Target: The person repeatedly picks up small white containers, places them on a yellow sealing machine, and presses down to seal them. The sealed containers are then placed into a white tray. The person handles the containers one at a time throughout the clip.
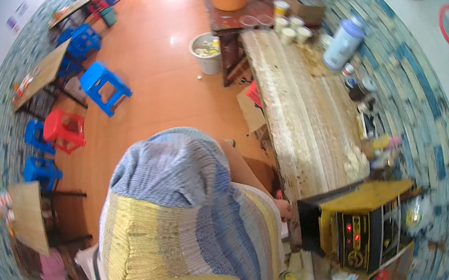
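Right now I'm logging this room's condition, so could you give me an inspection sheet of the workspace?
Surface: long table, worn and stained.
Job's things: black-and-yellow machine at the table's near end, red lights lit.
Clutter: pale cups, a blue flask and a dark jar on the table; bin with contents showing.
Hands: one hand partly visible by the table's edge; which one, and its grip, unclear.
Cables: too blurred to tell.
Surroundings: blue stools and a red stool on an orange floor.
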Tool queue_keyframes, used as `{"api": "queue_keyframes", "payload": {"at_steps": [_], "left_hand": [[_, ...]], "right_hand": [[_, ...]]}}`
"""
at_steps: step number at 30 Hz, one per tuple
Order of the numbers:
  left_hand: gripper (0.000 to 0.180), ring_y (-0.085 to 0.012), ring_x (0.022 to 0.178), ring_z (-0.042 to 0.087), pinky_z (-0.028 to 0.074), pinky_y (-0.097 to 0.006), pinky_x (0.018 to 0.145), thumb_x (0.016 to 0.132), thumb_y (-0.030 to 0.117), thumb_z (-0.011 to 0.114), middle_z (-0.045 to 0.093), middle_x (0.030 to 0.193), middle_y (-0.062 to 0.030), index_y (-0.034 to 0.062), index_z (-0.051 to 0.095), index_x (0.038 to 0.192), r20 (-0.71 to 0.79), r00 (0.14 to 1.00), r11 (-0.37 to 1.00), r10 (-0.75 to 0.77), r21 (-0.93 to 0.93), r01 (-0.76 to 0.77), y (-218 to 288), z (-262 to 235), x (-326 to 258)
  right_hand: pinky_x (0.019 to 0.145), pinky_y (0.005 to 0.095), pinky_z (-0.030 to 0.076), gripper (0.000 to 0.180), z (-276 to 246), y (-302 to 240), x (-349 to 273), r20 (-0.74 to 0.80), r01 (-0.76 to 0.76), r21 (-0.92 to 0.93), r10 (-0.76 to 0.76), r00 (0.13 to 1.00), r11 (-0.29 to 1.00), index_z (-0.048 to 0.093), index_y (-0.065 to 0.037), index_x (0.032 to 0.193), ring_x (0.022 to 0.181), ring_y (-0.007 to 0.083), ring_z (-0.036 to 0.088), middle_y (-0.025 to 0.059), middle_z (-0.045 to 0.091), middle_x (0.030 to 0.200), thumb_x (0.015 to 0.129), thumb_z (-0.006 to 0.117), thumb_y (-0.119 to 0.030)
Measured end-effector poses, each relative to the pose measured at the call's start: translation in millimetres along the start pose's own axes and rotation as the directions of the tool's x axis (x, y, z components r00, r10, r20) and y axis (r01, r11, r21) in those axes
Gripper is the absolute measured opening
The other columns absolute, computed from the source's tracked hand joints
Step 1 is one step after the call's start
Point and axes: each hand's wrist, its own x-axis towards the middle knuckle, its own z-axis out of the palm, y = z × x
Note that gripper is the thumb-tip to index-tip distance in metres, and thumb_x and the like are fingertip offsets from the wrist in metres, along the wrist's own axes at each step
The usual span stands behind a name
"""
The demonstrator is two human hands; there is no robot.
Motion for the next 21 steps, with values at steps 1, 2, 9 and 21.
{"api": "queue_keyframes", "payload": {"at_steps": [1,2,9,21], "left_hand": [[0.028,-0.0176,0.076,0.065,0.053,-0.032,0.070,0.089,0.025,0.054,0.067,0.085,-0.0109,-0.0008,0.063,0.095,0.034,0.999,0.999,0.022,0.027,-0.023,6.7,-0.2,-4.0],[0.029,-0.0173,0.071,0.065,0.053,-0.032,0.067,0.086,0.028,0.055,0.068,0.079,-0.0077,0.0013,0.066,0.089,-0.011,1.000,0.999,0.005,-0.039,-0.005,5.1,-0.1,-3.3],[0.025,-0.0200,0.088,0.061,0.050,-0.031,0.077,0.092,0.014,0.049,0.064,0.098,-0.0119,-0.0009,0.056,0.110,0.114,0.987,0.933,-0.113,-0.328,0.145,-1.6,-14.6,22.2],[0.027,-0.0205,0.100,0.052,0.043,-0.034,0.089,0.090,0.002,0.044,0.054,0.107,-0.0062,0.0081,0.047,0.116,0.273,0.962,0.520,0.016,-0.824,0.226,51.2,43.0,77.7]], "right_hand": [[0.071,0.0389,0.041,0.030,-13.9,10.8,-0.9,0.030,-0.011,0.006,0.011,0.999,1.000,0.047,-0.008,0.080,0.068,0.0234,0.048,0.0086,0.049,0.071,0.093,0.042,-0.035],[0.074,0.0433,0.043,0.030,-29.8,12.9,-7.1,-0.021,-0.095,0.010,0.095,0.995,0.995,0.050,-0.007,0.082,0.071,0.0256,0.050,0.0100,0.052,0.073,0.091,0.038,-0.032],[0.082,0.0483,0.043,0.018,27.0,16.9,72.6,-0.184,-0.554,0.046,0.552,0.813,0.832,0.045,-0.006,0.068,0.067,0.0204,0.047,0.0093,0.050,0.067,0.084,0.043,-0.015],[0.082,0.0393,0.045,0.050,101.3,367.7,229.4,0.007,-0.492,-0.599,0.619,0.786,0.632,0.049,0.002,0.115,0.087,0.0310,0.058,0.0224,0.059,0.097,0.091,0.046,-0.042]]}}
